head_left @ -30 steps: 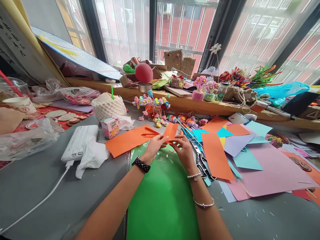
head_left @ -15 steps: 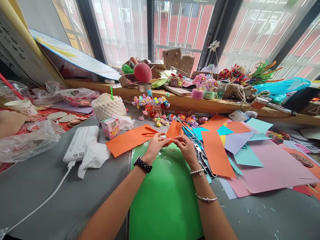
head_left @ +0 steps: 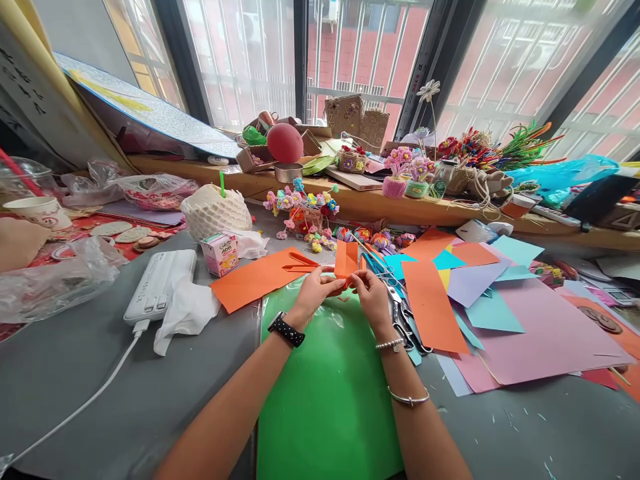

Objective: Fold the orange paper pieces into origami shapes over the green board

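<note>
Both hands meet over the far end of a green mat (head_left: 327,393). My left hand (head_left: 314,295), with a dark watch on its wrist, pinches the lower left edge of a small piece of folded orange paper (head_left: 347,259). From the right, my right hand (head_left: 371,297) pinches the same paper near its lower right corner. The paper stands upright with a crease down its middle. Left of it lies a larger orange sheet (head_left: 255,283) with narrow folded orange strips (head_left: 300,263) on top. A small orange scrap (head_left: 343,299) lies below the fingers.
Scissors (head_left: 403,317) and coloured paper sheets (head_left: 545,333) lie to the right. A white power bank (head_left: 161,283) with a cable, a tissue (head_left: 189,317) and a pink box (head_left: 220,253) are at left. Behind stand crocheted flowers (head_left: 305,207) and a coconut (head_left: 216,210).
The orange paper has turned to face me more squarely and upright between my fingers. My right hand has shifted slightly, its fingers now at the paper's lower right corner.
</note>
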`<action>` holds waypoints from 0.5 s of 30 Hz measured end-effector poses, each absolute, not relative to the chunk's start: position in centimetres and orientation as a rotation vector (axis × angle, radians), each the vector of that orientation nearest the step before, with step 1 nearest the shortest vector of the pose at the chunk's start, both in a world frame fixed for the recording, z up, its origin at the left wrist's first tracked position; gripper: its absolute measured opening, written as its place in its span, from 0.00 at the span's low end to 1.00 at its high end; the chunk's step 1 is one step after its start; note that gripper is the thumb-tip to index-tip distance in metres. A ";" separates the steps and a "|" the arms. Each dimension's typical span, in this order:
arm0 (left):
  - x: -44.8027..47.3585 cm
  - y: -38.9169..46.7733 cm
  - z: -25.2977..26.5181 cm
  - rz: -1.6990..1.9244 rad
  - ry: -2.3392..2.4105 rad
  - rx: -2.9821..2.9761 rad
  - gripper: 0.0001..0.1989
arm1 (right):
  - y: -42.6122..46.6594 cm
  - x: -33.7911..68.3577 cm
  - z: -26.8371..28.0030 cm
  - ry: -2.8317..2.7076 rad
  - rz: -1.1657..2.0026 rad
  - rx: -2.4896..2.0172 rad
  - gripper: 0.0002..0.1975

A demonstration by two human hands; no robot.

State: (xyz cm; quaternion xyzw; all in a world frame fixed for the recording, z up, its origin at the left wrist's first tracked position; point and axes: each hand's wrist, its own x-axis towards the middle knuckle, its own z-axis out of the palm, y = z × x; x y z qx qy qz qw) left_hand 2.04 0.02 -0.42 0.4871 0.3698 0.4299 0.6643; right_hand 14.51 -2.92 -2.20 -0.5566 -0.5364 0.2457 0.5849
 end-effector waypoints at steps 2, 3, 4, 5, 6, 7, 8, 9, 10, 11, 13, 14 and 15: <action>2.0 0.0 -0.4 0.965 0.829 1.101 0.19 | -2.9 14.4 -2.3 -1.252 0.561 -1.304 0.09; 2.0 0.0 -0.4 0.964 0.825 1.104 0.19 | -2.9 14.4 -2.3 -1.254 0.557 -1.307 0.09; 2.0 0.0 -0.4 0.964 0.821 1.109 0.19 | -2.9 14.4 -2.4 -1.256 0.555 -1.310 0.09; 2.0 0.0 -0.4 0.966 0.818 1.116 0.20 | -2.9 14.4 -2.4 -1.259 0.551 -1.313 0.10; 2.0 0.1 -0.4 0.968 0.815 1.126 0.20 | -2.9 14.4 -2.4 -1.264 0.545 -1.317 0.10; 2.0 0.1 -0.5 0.969 0.814 1.138 0.20 | -2.9 14.4 -2.3 -1.270 0.538 -1.323 0.10; 2.0 0.1 -0.5 0.970 0.814 1.153 0.21 | -3.0 14.4 -2.3 -1.281 0.525 -1.333 0.10; 1.9 0.1 -0.5 0.970 0.816 1.169 0.22 | -3.0 14.3 -2.2 -1.295 0.508 -1.344 0.10; 1.9 0.1 -0.6 0.972 0.819 1.183 0.23 | -3.1 14.2 -2.2 -1.310 0.491 -1.355 0.10; 1.9 0.2 -0.6 0.976 0.823 1.192 0.24 | -3.1 14.2 -2.1 -1.320 0.479 -1.361 0.10; 2.0 0.2 -0.7 0.985 0.831 1.193 0.23 | -3.2 14.0 -2.0 -1.317 0.489 -1.343 0.09; 2.0 0.2 -0.7 0.989 0.834 1.186 0.23 | -3.3 14.0 -2.0 -1.297 0.516 -1.319 0.09; 2.0 0.2 -0.7 0.992 0.837 1.177 0.23 | -3.3 13.9 -1.9 -1.262 0.553 -1.288 0.09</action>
